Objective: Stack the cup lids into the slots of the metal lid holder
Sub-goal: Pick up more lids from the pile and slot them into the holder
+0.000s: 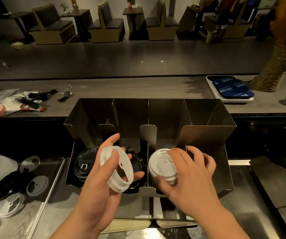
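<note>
Centre of frame, the metal lid holder (207, 135) stands on the tabletop (56, 204); it has four slots and is partly filled. Far-left slot: a stack of black lids (84, 163). Second slot: another black lid (138, 163), half hidden behind your left hand (95, 190). Third slot: your right hand (190, 175), fingers curled round a white lid (161, 163), holds it in the slot mouth; seated or not, cannot tell. Far-right slot: no lids visible. Lower left: loose lids (37, 186) (grey, white, black) lie on the tabletop. Your left hand grips a translucent lid (119, 171), tilted, in front of the second slot. Estimate: task roughly midway; the two held lids and the loose pile remain.
</note>
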A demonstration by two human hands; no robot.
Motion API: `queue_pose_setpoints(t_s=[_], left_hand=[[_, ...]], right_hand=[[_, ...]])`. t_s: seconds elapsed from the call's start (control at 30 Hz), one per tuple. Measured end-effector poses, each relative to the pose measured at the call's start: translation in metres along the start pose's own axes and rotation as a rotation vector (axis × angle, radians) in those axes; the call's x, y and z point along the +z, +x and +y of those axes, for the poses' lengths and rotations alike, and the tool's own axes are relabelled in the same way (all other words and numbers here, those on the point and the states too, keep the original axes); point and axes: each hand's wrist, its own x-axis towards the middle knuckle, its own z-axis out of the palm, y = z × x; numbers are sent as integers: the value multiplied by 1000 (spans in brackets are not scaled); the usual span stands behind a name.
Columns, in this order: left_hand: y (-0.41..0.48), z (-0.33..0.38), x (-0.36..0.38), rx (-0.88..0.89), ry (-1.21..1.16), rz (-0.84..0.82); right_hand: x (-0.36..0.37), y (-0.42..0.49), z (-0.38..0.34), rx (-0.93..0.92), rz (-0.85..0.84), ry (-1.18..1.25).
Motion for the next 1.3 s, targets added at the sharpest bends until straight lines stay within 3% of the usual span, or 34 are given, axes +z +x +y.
queue_pose_setpoints(t_s=[0.2,0.6,0.77,0.83,0.93,1.03,1.1,1.17,1.3], left_hand=[[0,1,-2,-76,-145,-32],[2,-2,0,-134,-112,-104],[1,-3,0,-214,-23,-248],[1,-9,3,-237,-11,-303],[0,-15,7,-229,-36,-319],[2,-17,9,-230,12,-309],[3,-17,12,-153,37,-219],[5,-17,9,-34,22,-37],[5,-7,0,118,-11,203]], right_hand=[[-14,3,6,35,-101,-99],[-28,7,-8,26,-207,-96],[-62,-9,-25,-62,-266,606],[-63,-15,-33,-109,-285,714],[-50,-22,-37,-136,-146,763],[-44,-27,-29,4,-72,945],[-40,-26,-20,45,43,832],[-32,-17,-12,24,135,504],[-15,-3,-6,27,18,138]])
